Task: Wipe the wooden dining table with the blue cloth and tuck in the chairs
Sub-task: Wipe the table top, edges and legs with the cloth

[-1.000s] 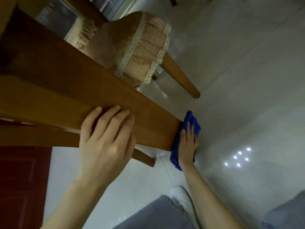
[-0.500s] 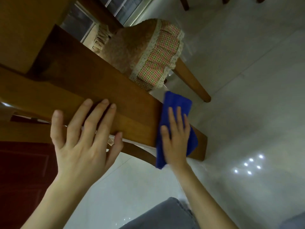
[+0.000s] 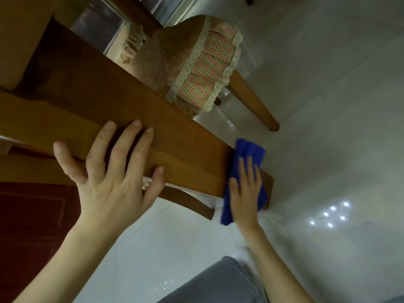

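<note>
The wooden dining table (image 3: pixel 91 101) runs across the tilted head view from upper left to its corner at right. My left hand (image 3: pixel 109 171) lies flat on the table's near edge, fingers spread and straight, thumb under the rim. My right hand (image 3: pixel 246 191) presses the blue cloth (image 3: pixel 249 149) flat against the table's corner, fingers straight. The cloth hangs over the edge below my palm. A chair with a checked, lace-trimmed cushion (image 3: pixel 205 71) stands beyond the table, one wooden leg (image 3: pixel 253 101) angled out.
Glossy pale floor tiles (image 3: pixel 328 106) fill the right side, with ceiling-light reflections (image 3: pixel 332 215). A dark red panel (image 3: pixel 32 226) sits at lower left. My grey trouser leg (image 3: pixel 218 285) and white shoe (image 3: pixel 242 254) are at the bottom. A curved wooden bar (image 3: pixel 188 202) shows under the table.
My right hand has slid the blue cloth along the table edge, from off the corner onto it and now back toward the corner. My left hand spread flat and stayed on the edge.
</note>
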